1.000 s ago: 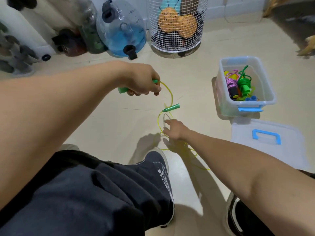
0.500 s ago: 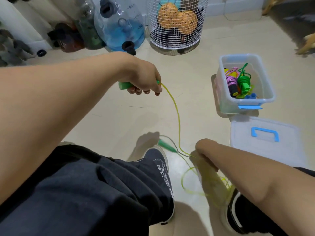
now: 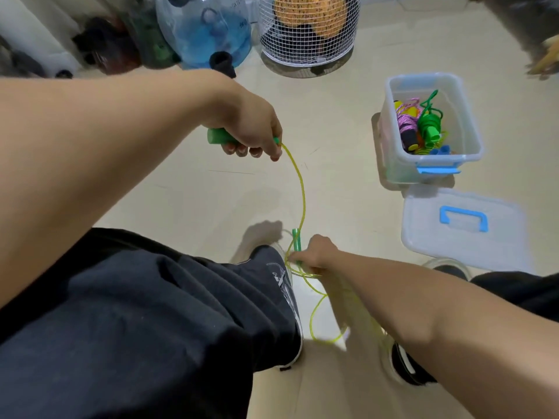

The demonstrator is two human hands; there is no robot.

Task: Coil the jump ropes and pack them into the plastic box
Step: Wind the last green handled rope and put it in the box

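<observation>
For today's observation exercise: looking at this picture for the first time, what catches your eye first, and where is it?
The yellow-green jump rope arcs through the middle, from the green handle gripped in the left hand down to the right hand holding its other green handle by the shoe. At right stands the open plastic box of coiled ropes, its lid on the floor before it.
</observation>
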